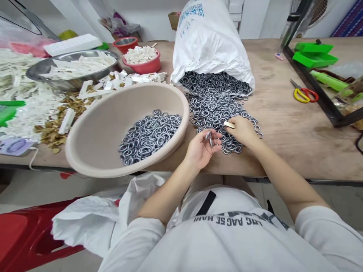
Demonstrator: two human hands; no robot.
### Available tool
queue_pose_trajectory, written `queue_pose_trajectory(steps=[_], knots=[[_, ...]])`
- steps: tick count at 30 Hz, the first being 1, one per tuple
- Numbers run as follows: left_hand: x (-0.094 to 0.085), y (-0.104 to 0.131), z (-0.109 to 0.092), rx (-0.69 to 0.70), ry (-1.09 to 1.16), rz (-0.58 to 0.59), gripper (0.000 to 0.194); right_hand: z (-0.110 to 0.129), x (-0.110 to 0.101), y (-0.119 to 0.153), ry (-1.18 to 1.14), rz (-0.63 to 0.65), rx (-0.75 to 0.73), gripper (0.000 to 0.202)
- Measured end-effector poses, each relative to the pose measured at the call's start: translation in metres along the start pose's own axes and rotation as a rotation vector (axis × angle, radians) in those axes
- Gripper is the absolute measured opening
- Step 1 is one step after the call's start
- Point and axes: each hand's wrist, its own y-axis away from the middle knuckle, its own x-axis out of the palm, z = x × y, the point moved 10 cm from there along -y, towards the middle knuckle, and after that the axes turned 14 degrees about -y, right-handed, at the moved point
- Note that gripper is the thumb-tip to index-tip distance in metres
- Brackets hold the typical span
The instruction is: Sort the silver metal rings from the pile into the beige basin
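Note:
My left hand (202, 150) is turned palm up at the table's front, its fingers curled around a couple of grey rings (209, 139). Close by on the right, my right hand (243, 130) pinches a short cream-coloured strip (229, 124); its fingertips are at the pile of grey rings (211, 107) and partly hidden. That pile spills from the mouth of a large white sack (211, 41) lying on the table. On the left stands a wide beige basin (90, 151), with many similar rings (153, 132) gathered in its right side.
Behind the basin are a steel bowl (34, 73) of white strips, a red bowl (147, 67) of small white pieces and scattered white blocks (67, 121). Scissors (304, 94) lie at right, beside a black metal frame (312, 83) and green trays (314, 58). A red stool (19, 234) stands below left.

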Motion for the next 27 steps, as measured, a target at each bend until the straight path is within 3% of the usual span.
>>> queue_pose_trajectory(steps=[4,7,10,13,18,23,27], knots=[[-0.006,0.02,0.019,0.039,-0.085,0.0,0.012,0.01,-0.01,0.02,-0.365,-0.022,0.01,0.017],[-0.011,0.025,0.025,0.121,-0.221,-0.074,0.022,0.023,-0.001,0.05,-0.793,0.113,0.046,0.017],[0.002,0.027,0.031,0.185,-0.391,-0.024,0.037,0.034,0.015,0.082,-0.99,0.205,0.087,0.016],[0.013,0.03,0.043,0.17,-0.411,0.04,0.043,0.036,0.025,0.104,-1.12,0.144,0.097,0.02],[0.012,0.034,0.059,0.111,-0.297,-0.006,0.043,0.031,0.02,0.122,-0.906,-0.073,-0.013,0.025],[0.014,0.034,0.066,0.082,-0.297,0.016,0.047,0.018,0.02,0.123,-0.902,-0.11,-0.001,0.028],[0.003,0.03,0.064,0.052,-0.196,-0.084,0.046,0.038,0.014,0.133,-0.491,-0.105,-0.214,0.03]])
